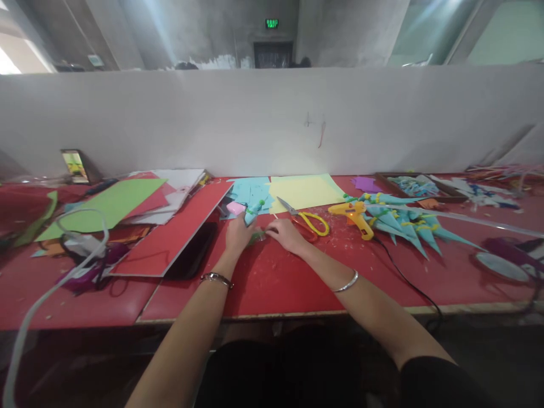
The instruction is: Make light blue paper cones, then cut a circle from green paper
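Note:
My left hand (238,235) is closed around a small light-blue paper cone (254,211) with green bits on it. A pink piece (235,208) shows just beyond those fingers. My right hand (285,235) is closed in a pinch low over the table, close to the left one. Between the two hands lies a small greenish, partly clear thing (257,235), too blurred to name. Yellow-handled scissors (312,222) rest beside my right hand, blades pointing away to the left. Further right is a yellow glue gun (352,215) with a black cord.
Several blue paper cones with yellow trim (402,221) are piled at right, before a brown tray (446,195). Behind my hands lie blue paper scraps (250,191) and a cream sheet (304,190). A red board (178,232) leans at left near a white cable (55,286).

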`<state>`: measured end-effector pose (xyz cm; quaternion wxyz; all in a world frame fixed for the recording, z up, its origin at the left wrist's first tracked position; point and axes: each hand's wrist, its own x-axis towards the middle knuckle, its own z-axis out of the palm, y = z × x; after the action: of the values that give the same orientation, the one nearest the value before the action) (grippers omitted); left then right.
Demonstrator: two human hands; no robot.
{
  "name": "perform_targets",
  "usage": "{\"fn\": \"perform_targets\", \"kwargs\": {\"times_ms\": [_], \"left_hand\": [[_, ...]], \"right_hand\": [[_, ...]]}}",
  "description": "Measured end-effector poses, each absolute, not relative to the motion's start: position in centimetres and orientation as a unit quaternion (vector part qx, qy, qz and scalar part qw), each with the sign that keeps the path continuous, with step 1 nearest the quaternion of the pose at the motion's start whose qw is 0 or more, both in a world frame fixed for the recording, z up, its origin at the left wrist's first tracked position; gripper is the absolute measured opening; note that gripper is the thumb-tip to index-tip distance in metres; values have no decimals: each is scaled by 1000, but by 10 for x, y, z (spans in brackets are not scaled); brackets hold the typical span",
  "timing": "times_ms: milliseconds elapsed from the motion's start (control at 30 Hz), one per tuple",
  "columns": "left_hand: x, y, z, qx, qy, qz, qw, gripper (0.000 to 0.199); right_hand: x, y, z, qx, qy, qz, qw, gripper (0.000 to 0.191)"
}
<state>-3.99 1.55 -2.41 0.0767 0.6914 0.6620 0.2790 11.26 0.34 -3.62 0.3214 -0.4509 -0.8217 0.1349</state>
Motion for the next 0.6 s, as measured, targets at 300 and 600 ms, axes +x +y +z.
{"fn": "perform_targets", "kwargs": {"times_ms": [300, 600], "left_hand": [[-39, 15, -22, 694, 664, 265, 80, 33], [-39, 18, -25, 698, 656, 275, 80, 32]], "right_hand": [[126, 2, -28, -481, -777, 116, 390, 19], [144, 9, -27, -497, -635, 225, 547, 4]]}}
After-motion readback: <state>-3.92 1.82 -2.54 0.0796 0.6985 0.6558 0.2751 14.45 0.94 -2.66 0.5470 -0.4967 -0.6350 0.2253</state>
